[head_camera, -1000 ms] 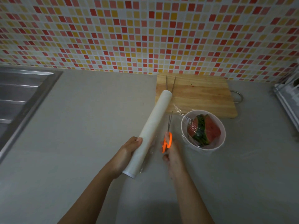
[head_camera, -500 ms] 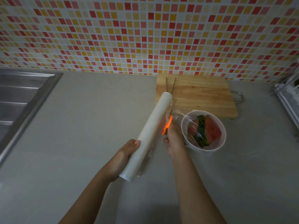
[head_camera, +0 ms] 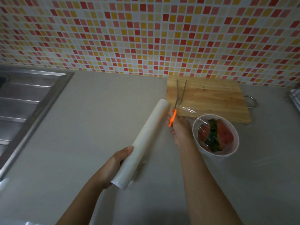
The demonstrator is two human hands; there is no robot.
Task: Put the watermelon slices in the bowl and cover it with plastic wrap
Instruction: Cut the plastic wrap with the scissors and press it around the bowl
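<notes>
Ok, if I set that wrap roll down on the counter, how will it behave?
The wrap roll is a smooth cylinder, so it will probably roll on the flat counter. The left hand holds it by one end, so likely light.

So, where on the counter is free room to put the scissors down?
Bare counter lies between the sink and the roll, also in front of the bowl. Crowded where right hand, scissors, cutting board and bowl meet.
</notes>
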